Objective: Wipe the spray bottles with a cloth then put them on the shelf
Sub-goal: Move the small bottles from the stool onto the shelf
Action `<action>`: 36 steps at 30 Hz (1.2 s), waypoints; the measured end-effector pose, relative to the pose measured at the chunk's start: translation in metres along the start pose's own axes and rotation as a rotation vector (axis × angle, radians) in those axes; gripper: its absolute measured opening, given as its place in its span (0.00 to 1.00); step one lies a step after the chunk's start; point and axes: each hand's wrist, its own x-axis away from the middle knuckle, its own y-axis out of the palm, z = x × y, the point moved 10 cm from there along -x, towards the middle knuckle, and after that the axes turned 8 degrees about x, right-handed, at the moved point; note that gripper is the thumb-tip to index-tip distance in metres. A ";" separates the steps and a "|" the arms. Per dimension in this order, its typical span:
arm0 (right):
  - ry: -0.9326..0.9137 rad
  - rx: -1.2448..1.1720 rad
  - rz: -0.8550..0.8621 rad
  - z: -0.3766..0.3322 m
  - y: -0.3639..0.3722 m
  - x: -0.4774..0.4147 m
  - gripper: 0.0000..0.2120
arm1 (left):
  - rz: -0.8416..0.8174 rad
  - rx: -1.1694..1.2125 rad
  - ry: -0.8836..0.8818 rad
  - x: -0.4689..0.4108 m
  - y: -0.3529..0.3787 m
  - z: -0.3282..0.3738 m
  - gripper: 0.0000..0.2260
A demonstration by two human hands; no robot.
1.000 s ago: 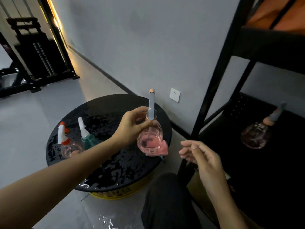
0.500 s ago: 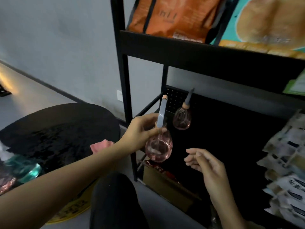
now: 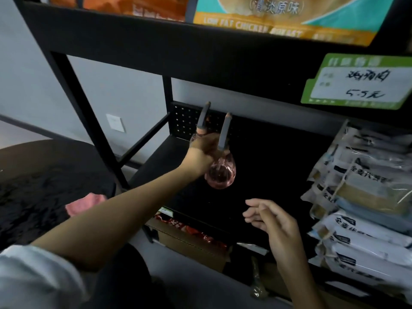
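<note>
Round glassy pink bottle [image 3: 220, 175] in left hand [image 3: 204, 150]

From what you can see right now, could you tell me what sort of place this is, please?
Probably a small shop: a handwritten price tag sits on the black shelf, with stacked packets below and snack bags above.

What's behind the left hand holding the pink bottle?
A second spray bottle: grey nozzle and collar show above the left hand. Its body is hidden by the hand gripping the pink bottle.
</note>
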 end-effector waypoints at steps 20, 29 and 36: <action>0.029 -0.040 -0.022 0.023 0.001 -0.016 0.14 | 0.005 -0.156 0.079 -0.067 0.029 -0.028 0.05; 0.023 -0.012 -0.013 0.014 0.011 -0.016 0.13 | 0.027 -0.144 -0.014 -0.054 0.022 -0.040 0.20; -0.003 0.021 -0.007 -0.006 0.029 -0.009 0.14 | -0.024 -0.189 0.033 0.022 -0.017 -0.024 0.08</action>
